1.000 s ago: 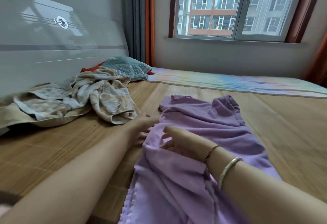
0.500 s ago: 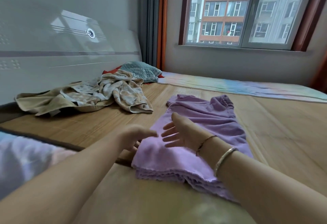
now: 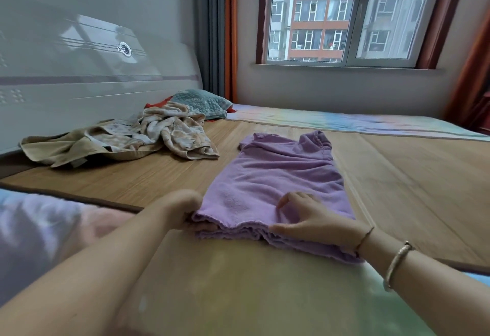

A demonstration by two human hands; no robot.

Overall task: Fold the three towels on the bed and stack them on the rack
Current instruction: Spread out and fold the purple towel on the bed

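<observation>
A purple towel point(image 3: 278, 176) lies lengthwise on the bed's bamboo mat point(image 3: 397, 176), folded over itself with its layered edges toward me. My left hand point(image 3: 183, 209) grips the near left corner of the purple towel. My right hand point(image 3: 310, 219) rests on the near right part, thumb under the edge and fingers pressing on top. A crumpled beige patterned towel point(image 3: 177, 130) lies heaped at the back left. A tan towel point(image 3: 66, 147) is spread beside and under it, near the headboard. No rack is in view.
A white glossy headboard point(image 3: 79, 78) runs along the left. A teal pillow point(image 3: 201, 102) and a red cloth point(image 3: 161, 102) sit in the far corner. A pastel sheet point(image 3: 344, 121) covers the bed's far side and near edge. A window point(image 3: 339, 15) faces me.
The view pulled back and the purple towel now lies flatter. Both hands dropped from hovering over it to its near edge, left gripping the corner, right pressing down.
</observation>
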